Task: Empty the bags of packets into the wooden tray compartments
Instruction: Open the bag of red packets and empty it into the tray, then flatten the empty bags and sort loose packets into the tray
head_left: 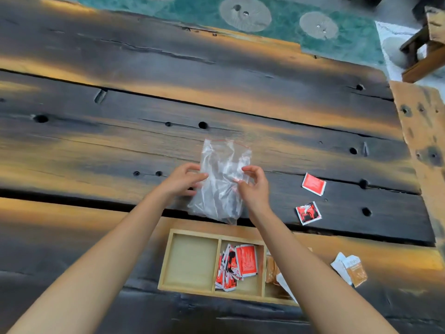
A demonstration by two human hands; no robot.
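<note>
A clear, empty-looking zip bag [221,179] with a red seal strip is held above the dark table. My left hand [184,180] pinches its left edge and my right hand [254,186] pinches its right side. Below them lies the wooden tray [168,259] with three compartments. Its left compartment holds nothing, its middle one holds several red packets [237,266], and its right one holds orange packets [272,268], partly hidden by my right forearm.
Two red packets lie loose on the table at the right, one [313,184] farther off and one [308,212] nearer. Two orange-and-white packets [350,270] lie right of the tray. A wooden bench [426,51] stands at the far right on a green rug [192,10].
</note>
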